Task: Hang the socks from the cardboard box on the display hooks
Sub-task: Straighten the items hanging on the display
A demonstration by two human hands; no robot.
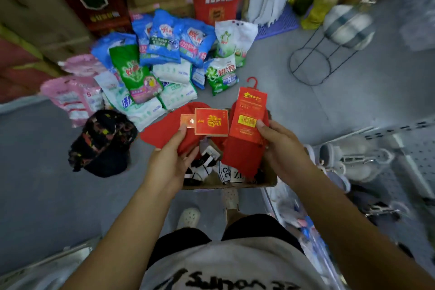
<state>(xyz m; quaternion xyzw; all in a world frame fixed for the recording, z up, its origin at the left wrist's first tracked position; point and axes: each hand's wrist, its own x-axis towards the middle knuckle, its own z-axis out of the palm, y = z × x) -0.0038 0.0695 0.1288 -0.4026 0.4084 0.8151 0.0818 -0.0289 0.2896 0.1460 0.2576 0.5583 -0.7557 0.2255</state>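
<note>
Pinching: left fingers (182,130) curl round left sock pack (211,122), right fingers (260,125) round right pack (250,113).

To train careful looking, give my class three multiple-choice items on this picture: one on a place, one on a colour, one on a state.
1. Where is the cardboard box? A) on a shelf B) under the held socks C) on a chair
2. What colour are the held socks? A) blue B) white C) red
3. What is the right hand doing? A) gripping socks B) hanging empty C) pointing
Answers: B, it shows below both held pairs; C, both pairs are red; A, its thumb presses the pair's label.
</note>
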